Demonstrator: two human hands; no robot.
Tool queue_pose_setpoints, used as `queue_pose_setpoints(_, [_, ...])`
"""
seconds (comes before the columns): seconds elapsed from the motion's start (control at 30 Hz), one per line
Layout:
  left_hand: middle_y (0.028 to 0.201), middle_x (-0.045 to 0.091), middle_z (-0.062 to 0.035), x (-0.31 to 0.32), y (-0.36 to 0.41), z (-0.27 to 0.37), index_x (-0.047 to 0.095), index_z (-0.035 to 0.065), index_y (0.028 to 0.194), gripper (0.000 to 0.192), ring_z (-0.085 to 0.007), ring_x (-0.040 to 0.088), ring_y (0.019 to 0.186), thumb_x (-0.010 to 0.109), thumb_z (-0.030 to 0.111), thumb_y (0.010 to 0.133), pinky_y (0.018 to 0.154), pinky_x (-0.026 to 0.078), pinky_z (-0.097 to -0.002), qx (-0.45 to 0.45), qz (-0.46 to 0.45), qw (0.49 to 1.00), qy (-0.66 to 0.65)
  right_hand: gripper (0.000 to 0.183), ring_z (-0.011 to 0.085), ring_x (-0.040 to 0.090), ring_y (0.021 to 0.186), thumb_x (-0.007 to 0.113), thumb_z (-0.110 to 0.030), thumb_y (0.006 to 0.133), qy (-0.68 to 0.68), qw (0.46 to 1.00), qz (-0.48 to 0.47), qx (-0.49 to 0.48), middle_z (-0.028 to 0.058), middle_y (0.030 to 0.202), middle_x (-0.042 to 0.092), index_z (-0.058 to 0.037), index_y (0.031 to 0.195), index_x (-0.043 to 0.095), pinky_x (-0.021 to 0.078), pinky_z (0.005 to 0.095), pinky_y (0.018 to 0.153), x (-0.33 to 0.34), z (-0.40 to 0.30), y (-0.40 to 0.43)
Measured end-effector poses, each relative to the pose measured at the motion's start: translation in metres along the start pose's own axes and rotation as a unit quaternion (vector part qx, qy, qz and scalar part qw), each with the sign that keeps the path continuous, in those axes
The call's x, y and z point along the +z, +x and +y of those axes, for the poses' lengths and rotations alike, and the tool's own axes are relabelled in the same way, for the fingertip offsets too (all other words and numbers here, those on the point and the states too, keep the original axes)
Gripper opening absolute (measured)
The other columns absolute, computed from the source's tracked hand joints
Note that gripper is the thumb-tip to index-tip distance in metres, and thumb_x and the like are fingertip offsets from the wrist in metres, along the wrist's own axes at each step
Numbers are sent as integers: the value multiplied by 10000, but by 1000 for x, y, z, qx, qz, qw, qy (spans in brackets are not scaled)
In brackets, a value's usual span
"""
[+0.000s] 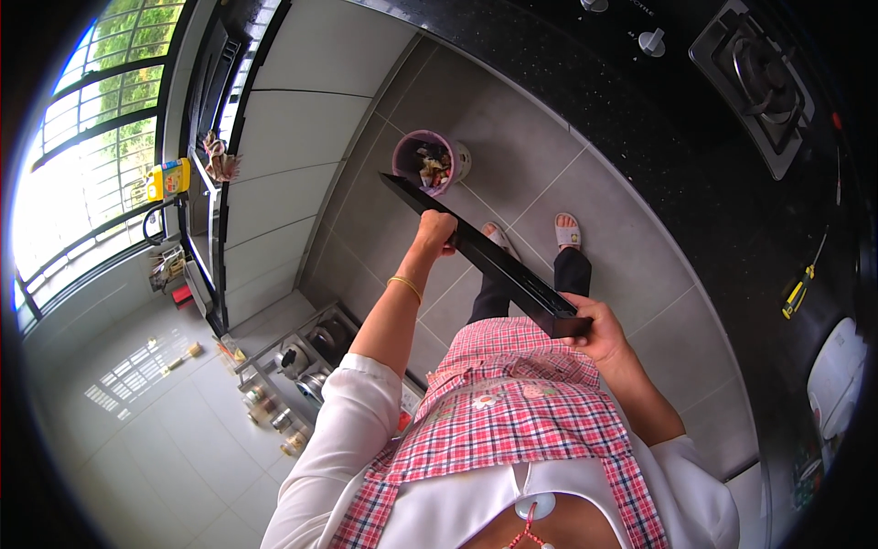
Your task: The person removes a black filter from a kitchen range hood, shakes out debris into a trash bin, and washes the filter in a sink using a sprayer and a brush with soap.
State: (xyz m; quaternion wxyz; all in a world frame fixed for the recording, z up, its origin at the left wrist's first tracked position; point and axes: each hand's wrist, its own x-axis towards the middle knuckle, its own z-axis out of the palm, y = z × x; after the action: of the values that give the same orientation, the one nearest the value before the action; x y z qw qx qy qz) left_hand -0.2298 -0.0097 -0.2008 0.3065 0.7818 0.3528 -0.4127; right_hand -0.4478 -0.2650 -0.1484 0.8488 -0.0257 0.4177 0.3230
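Observation:
Both hands hold a long, narrow black panel, seen nearly edge-on and slanting across the front of my body. My left hand is closed on its edge nearer the far end. At the near end, my right hand grips the boxy corner, fingers under it and thumb on the side. The panel's far tip is over or in front of the rim of a pink waste bin, which holds scraps. What the panel belongs to, I cannot tell.
On the black counter to the right are a gas burner and a yellow-black screwdriver. A yellow bottle and a cloth are by the sink at left. A rack with pots stands at lower left.

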Motion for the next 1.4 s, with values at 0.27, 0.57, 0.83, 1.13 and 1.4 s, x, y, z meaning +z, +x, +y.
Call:
queue_pose_setpoints(0.27, [522,518,-113,2,0,1,519,-31,597,110,-247,574,456,508,40,680,465,492,-384,-10,11,1000,13,672,222,550,436,422,-36,658,4,1000,3,5,229,890,613,49,1321,347,441,253,361,4,-2,0])
queue_pose_setpoints(0.57, [519,518,-110,2,-1,2,516,-21,593,123,-247,584,460,505,43,697,460,490,-387,-5,12,1000,16,671,213,550,431,416,-31,649,3,1000,1,2,232,906,611,65,1309,351,446,250,361,2,-1,1])
queue_pose_setpoints(0.83, [523,520,-111,3,1,-1,510,-25,590,129,-250,580,461,508,45,697,469,496,-389,-5,10,1000,19,656,218,551,440,415,-40,660,12,1000,-6,5,228,916,610,61,1306,359,428,245,356,0,2,2])
queue_pose_setpoints(1.13, [1032,541,-249,6,-4,3,489,-69,1018,372,-345,634,763,568,105,698,504,526,-445,2,107,987,120,693,223,520,430,430,-43,656,4,1000,17,4,227,841,579,37,1336,328,414,261,363,0,3,-1])
queue_pose_setpoints(1.4, [1257,355,-247,2,-7,-3,426,-62,1139,547,-388,495,1085,614,135,665,704,531,-510,97,134,977,136,577,209,571,484,393,-11,686,-19,1000,-14,-6,166,897,624,59,1258,430,396,232,363,7,1,0])
